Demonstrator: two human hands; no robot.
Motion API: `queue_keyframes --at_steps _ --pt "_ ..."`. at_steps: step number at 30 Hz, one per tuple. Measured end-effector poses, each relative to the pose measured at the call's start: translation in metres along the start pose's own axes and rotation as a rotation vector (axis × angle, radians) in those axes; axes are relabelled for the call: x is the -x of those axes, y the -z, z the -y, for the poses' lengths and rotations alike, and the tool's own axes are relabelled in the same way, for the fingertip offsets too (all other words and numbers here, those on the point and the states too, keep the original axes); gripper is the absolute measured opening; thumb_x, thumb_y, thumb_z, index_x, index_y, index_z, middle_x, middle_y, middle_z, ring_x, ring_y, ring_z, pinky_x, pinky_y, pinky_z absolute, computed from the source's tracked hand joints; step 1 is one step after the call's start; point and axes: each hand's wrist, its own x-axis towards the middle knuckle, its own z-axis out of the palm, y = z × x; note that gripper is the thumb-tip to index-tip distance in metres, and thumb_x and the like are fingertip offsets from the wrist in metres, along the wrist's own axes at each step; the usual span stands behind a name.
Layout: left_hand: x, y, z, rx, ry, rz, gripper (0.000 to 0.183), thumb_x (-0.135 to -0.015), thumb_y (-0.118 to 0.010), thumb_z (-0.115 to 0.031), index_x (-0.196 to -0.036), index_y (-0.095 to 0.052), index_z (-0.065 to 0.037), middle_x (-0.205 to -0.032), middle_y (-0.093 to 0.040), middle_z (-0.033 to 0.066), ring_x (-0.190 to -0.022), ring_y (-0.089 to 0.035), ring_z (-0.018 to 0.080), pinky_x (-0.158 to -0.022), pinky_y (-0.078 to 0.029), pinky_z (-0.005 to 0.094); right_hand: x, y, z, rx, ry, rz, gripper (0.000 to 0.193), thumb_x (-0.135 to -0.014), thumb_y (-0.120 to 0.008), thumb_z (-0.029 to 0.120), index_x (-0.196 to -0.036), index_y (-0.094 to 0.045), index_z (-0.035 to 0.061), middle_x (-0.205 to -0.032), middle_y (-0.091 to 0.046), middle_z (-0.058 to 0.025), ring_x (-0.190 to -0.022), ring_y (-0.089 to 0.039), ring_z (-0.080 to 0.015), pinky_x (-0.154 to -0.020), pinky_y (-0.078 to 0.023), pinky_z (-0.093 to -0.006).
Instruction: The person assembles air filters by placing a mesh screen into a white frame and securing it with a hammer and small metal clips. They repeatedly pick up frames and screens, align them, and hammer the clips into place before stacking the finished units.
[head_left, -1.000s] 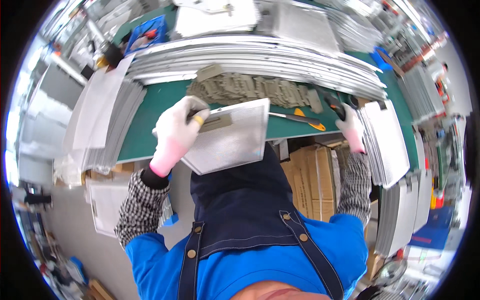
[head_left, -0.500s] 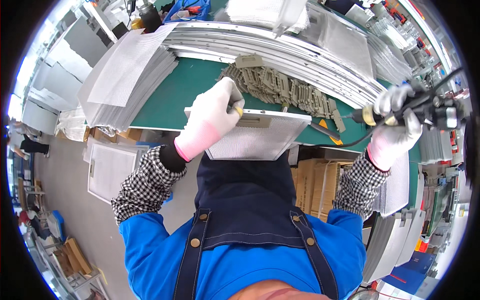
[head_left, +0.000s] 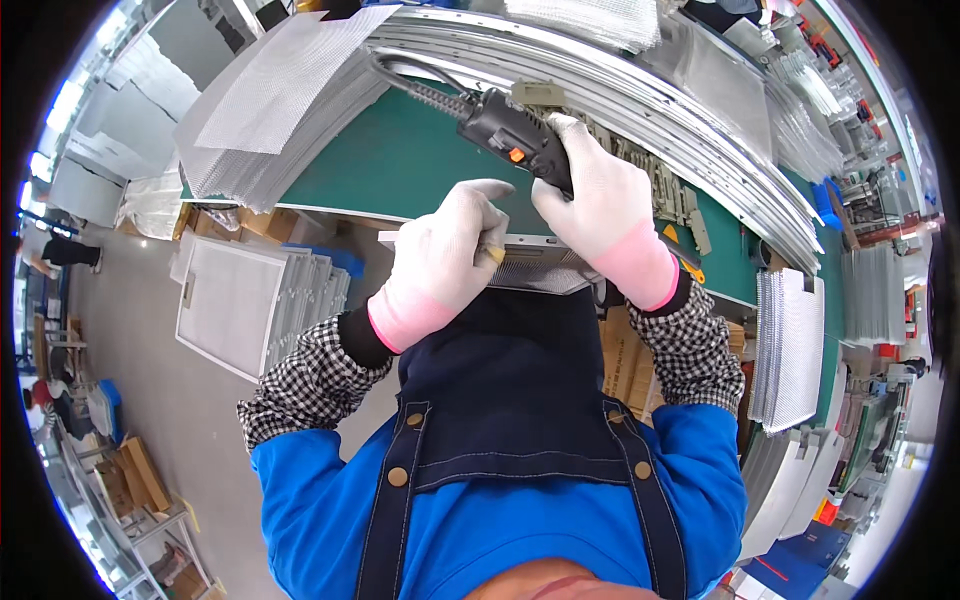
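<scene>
In my right hand [head_left: 608,205], gloved in white and pink, is a black corded power screwdriver [head_left: 505,130] with an orange switch. Its body tilts up to the left, and the tip is hidden behind the hand. A metal-framed mesh panel [head_left: 540,268] leans between the table's front edge and my apron, partly covered by both hands. At the panel's left end, my left hand [head_left: 440,255] is closed, with its fingers curled just over the frame. What these fingers pinch, if anything, is too small to see.
Grey-beige plastic latch pieces [head_left: 668,195] lie heaped on the green table [head_left: 375,165], before long metal strips [head_left: 720,160]. Mesh sheets are stacked left [head_left: 290,100] and right [head_left: 790,350]. Framed panels [head_left: 230,300] stand at lower left. A yellow-and-black tool [head_left: 688,258] lies near the table edge.
My right hand has brought the screwdriver from the far right to over the panel, its cable now trailing left. My left hand has shifted slightly down and right, staying closed.
</scene>
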Motion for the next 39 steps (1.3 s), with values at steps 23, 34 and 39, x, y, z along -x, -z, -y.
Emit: queue_keyframes --at_steps 23,34,39 --pt "-0.027 -0.013 -0.003 0.080 0.064 -0.148 0.018 -0.081 -0.078 -0.009 -0.092 -0.064 -0.006 -0.086 -0.071 0.0066 -0.070 -0.071 0.0198 -0.063 -0.055 0.0286 -0.057 0.064 0.022 -1.557 0.705 0.288 0.036 -0.093 -0.059 0.022 -0.117 -0.051 -0.0028 -0.074 -0.056 -0.0086 -0.063 -0.056 -0.0183 -0.055 -0.048 -0.0299" --pt "-0.027 -0.013 -0.004 -0.010 0.024 -0.076 0.015 -0.082 -0.074 -0.012 -0.094 -0.066 -0.008 -0.080 -0.071 0.0078 -0.074 -0.071 0.0249 -0.065 -0.055 0.0346 -0.061 0.043 0.028 -1.572 0.567 0.339 0.031 -0.095 -0.060 0.020 -0.114 -0.053 -0.0030 -0.074 -0.057 -0.0082 -0.062 -0.057 -0.0158 -0.053 -0.048 -0.0286" --pt "-0.029 -0.008 -0.008 -0.115 0.118 0.043 0.019 -0.082 -0.075 -0.020 -0.093 -0.065 -0.008 -0.075 -0.069 0.0102 -0.071 -0.069 0.0290 -0.063 -0.053 0.0392 -0.066 0.048 0.044 -1.459 0.368 0.249 0.020 -0.096 -0.058 0.011 -0.110 -0.058 -0.0030 -0.076 -0.062 -0.0069 -0.057 -0.058 -0.0129 -0.050 -0.047 -0.0259"
